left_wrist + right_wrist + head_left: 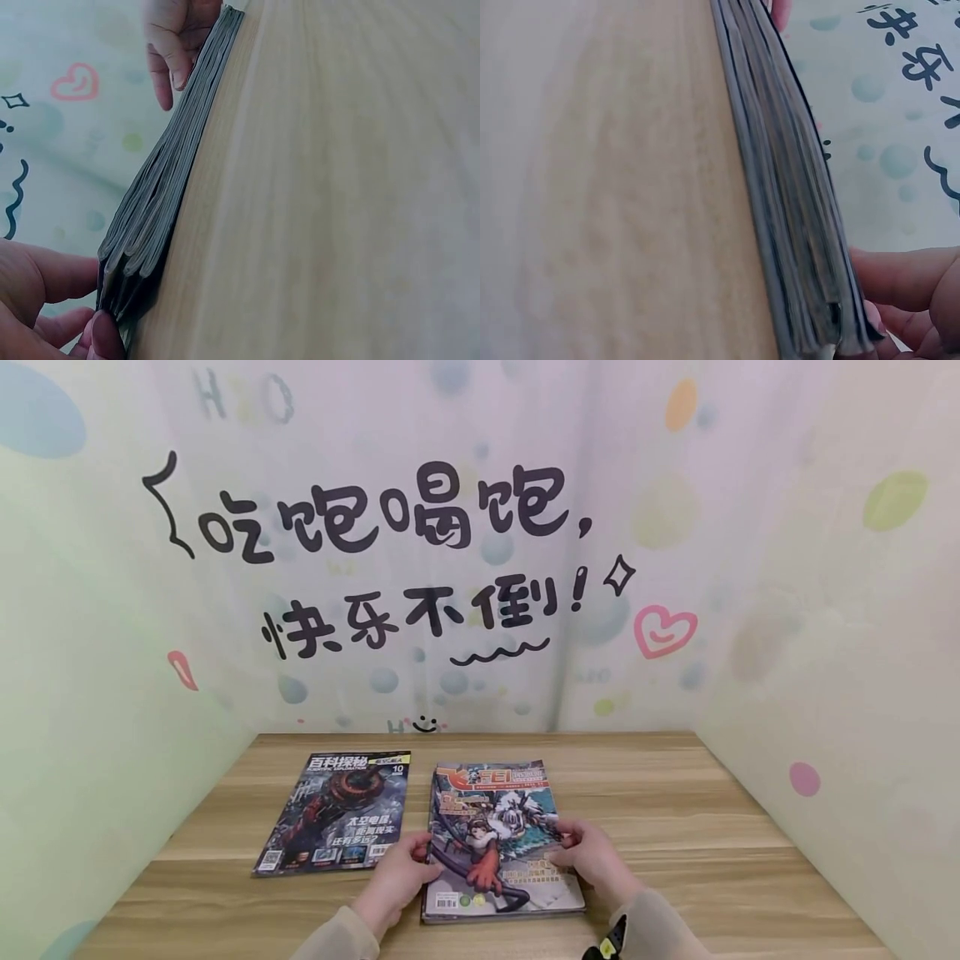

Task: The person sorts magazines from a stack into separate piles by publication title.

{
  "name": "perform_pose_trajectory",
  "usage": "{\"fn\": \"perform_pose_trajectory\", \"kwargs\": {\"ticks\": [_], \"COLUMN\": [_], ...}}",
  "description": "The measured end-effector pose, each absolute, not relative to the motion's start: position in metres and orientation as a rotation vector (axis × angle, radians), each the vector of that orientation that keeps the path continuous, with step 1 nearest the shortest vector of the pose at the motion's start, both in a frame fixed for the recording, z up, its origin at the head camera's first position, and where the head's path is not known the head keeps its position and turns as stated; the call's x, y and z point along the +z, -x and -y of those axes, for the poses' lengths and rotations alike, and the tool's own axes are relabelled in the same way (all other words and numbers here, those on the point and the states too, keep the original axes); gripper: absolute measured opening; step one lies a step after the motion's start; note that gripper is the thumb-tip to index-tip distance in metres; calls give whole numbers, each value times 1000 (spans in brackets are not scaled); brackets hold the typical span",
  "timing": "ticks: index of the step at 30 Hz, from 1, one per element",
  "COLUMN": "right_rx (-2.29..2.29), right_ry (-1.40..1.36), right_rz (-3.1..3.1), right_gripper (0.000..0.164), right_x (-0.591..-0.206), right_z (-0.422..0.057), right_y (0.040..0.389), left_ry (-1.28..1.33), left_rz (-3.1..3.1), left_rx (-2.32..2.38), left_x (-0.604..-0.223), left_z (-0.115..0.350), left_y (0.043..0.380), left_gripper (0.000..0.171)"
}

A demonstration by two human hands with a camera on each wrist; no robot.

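Note:
A stack of magazines (498,835) lies on the wooden table, its top cover showing a figure in red gloves beneath an orange title. At the stack's left edge, my left hand (396,875) grips it with the thumb over the cover and fingers at the side. My right hand (597,864) holds the opposite edge, thumb on the cover too. In the left wrist view the folded spines of several magazines (165,172) show, slightly uneven at the near end. Page edges of the stack (791,187) face the right wrist view, the fingers partly hidden behind the corner.
Another magazine (337,814), dark with a white title, lies left of the stack at a slight slant. Behind the wooden table (675,802) rises a printed wall (487,693) with black lettering, and side walls flank it.

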State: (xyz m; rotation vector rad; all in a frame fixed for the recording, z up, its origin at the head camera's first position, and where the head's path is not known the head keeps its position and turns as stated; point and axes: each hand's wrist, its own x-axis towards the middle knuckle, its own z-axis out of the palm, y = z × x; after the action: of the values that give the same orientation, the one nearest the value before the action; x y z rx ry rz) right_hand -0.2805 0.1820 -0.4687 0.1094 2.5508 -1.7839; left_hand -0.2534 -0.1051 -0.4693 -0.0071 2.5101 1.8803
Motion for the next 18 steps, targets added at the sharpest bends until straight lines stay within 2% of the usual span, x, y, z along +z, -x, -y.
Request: {"fn": "perform_pose_trajectory", "kwargs": {"ticks": [18], "right_rx": [-1756], "right_ry": [-153], "right_rz": [-2540], "right_gripper": [61], "right_x": [-474], "right_z": [-181], "right_y": [278], "left_ry": [86], "left_rz": [-2479], "left_rx": [1894], "left_x": [-474], "left_z": [104], "left_y": [256], "left_gripper": [53]}}
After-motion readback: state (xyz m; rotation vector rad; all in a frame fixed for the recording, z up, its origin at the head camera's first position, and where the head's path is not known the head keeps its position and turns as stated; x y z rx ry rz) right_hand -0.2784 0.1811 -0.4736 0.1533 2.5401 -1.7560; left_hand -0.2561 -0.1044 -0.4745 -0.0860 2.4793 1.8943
